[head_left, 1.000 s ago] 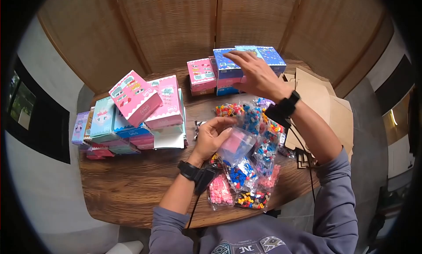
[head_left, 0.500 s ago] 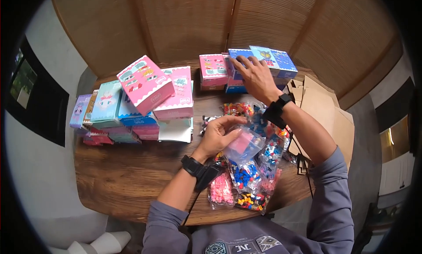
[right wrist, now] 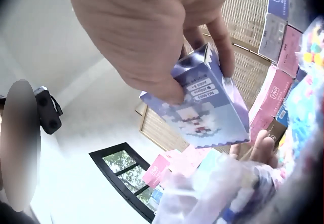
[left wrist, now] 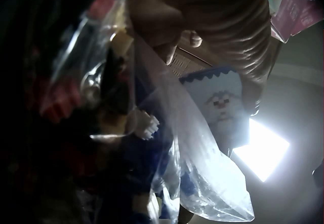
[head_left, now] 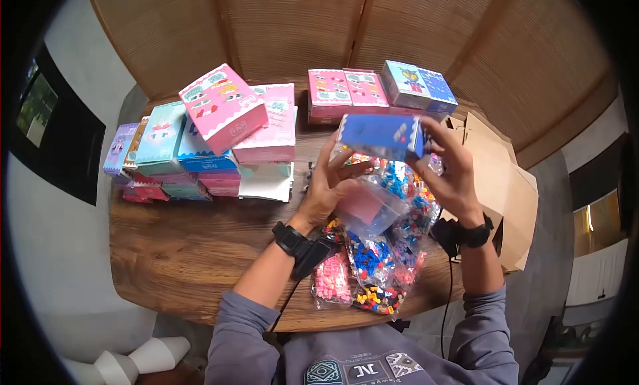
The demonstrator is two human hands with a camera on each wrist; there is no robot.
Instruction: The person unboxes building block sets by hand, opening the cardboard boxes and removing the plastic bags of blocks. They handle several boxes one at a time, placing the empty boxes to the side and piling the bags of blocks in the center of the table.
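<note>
My right hand [head_left: 456,178] grips a small blue toy-brick box [head_left: 376,133] by its right end, thumb and fingers on opposite sides. The box is held up over the pile of bagged bricks, and a pixel-like figure shows on its face [right wrist: 197,120] in the right wrist view. My left hand [head_left: 323,195] holds a clear plastic bag [head_left: 383,218] with something flat and pink in it, the thumb over the bag's edge. Its fingers spread up close to the box's left end. Dark blur hides much of the left wrist view, where the bag [left wrist: 202,163] hangs before the box.
Clear packets of coloured bricks [head_left: 369,258] lie under my hands. Pink, teal and blue boxes [head_left: 223,105] are stacked at the left. More boxes [head_left: 329,88] stand at the back, near a folding screen [head_left: 286,25]. Flattened brown cardboard [head_left: 512,192] lies at the right.
My right hand has reached the back stack, taken the blue box off it and brought it toward me, uncovering a pink box. The left hand keeps the bag, its fingers now more spread.
</note>
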